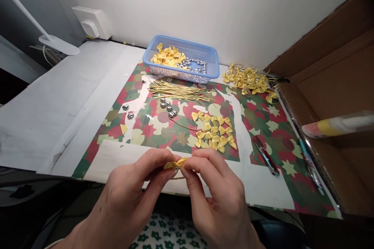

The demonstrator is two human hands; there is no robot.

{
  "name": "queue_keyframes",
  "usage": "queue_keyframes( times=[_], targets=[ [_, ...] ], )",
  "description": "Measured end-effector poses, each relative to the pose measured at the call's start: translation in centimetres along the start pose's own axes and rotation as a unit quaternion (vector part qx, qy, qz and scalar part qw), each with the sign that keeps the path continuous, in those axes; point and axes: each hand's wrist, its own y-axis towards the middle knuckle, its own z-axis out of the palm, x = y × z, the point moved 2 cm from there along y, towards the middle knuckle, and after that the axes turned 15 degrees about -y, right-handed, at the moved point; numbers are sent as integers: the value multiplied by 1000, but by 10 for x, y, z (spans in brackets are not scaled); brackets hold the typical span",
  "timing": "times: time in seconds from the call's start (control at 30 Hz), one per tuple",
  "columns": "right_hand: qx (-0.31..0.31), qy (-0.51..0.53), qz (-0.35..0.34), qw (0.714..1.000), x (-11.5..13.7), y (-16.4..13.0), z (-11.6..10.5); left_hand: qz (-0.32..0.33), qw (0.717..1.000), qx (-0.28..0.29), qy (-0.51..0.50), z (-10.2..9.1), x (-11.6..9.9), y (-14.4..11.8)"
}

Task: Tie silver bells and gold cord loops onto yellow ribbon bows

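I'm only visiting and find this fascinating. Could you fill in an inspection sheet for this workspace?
Surface: patterned sheet on a white table; irregular white patches show.
Job's things: held yellow bow; laid-out bows; silver bells; gold ties; blue basket containing more bows and bells.
Clutter: red-handled tool and pen, picture's right; heaped bows, back right.
Hands: fingers of left hand and right hand pinch the held bow.
Cables: white cable at the lamp base.
Surroundings: pale wall, wall socket, cardboard box.

Held bow partly hidden by hands; lamp, cardboard box cut by edges.
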Motion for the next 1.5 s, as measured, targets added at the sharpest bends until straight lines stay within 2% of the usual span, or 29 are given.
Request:
queue_keyframes(
  times=[0.17, 0.5, 0.7, 0.83, 0.93, 1.03, 1.1, 1.17, 1.23, 1.33, 1.4, 1.5],
  targets=[
    [20, -17, -17, 1000, -1, 2, -2, 9, 1000, 13, 12, 1, 3, 0],
    [38, -38, -4, 999, 2, 1, 1, 37, 998, 1, 40, -1, 1, 2],
    [34, -55, -4, 998, 2, 2, 2, 21, 998, 43, 49, -4, 4, 6],
    [42, -32, 7, 999, -3, 2, 0, -41, 999, 7, -10, -2, 4, 9],
    [43, 53, 51, 996, -11, 5, -9, -124, 987, 1, -106, 0, 5, 10],
    [-16, 160, 136, 978, -14, 10, -21, -183, 971, 5, -156, 0, 7, 9],
    [-76, 200, 191, 958, -10, 11, -26, -193, 968, -3, -157, 0, 7, 8],
    [-104, 210, 207, 950, -4, 10, -29, -187, 969, -19, -158, 0, 6, 8],
    [-57, 187, 174, 965, 2, 7, -26, -182, 970, -37, -160, 0, 4, 10],
    [42, 92, 50, 994, 4, -3, -20, -187, 968, -48, -160, -2, 3, 12],
    [53, 27, -19, 998, 1, -9, -15, -199, 964, -51, -169, -3, 3, 13],
    [30, -35, -38, 998, -3, -14, -10, -222, 954, -63, -192, -4, 4, 12]
  ],
)
